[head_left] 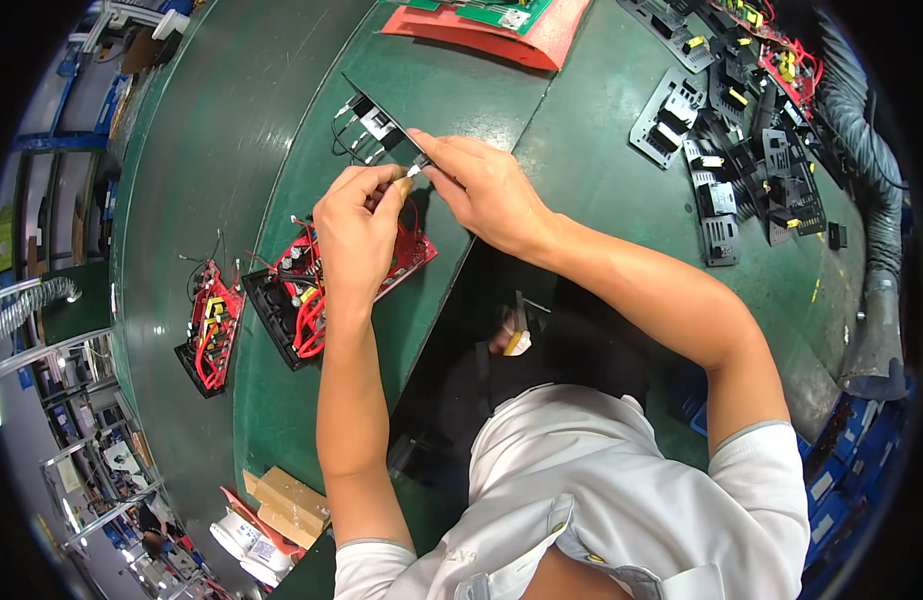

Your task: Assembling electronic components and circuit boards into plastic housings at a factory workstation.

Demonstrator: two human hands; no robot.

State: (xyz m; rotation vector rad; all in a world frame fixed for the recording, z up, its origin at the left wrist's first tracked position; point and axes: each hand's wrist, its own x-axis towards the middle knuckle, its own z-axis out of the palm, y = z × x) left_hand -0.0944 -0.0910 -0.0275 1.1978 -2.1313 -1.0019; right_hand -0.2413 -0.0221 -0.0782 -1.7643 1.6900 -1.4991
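Note:
My right hand (pixel 489 188) grips the edge of a black panel (pixel 379 112), which is tilted up over the green bench. Switch or socket parts and thin dark wires stick out from the panel's left side. My left hand (pixel 361 225) is closed in a pinch by the panel's lower end, on a small white wire connector (pixel 413 171). Below my left hand lies a red circuit board (pixel 406 250) joined to a black panel (pixel 271 312) with thick red wires. My left wrist covers part of this board.
Another red board with a black panel (pixel 213 330) lies farther left. Several black panels (pixel 671 118) are heaped at the right, beside a grey flexible duct (pixel 861 130). Green boards rest on an orange-red sheet (pixel 526 45) at the far edge. A cardboard box (pixel 289 508) stands at the lower left.

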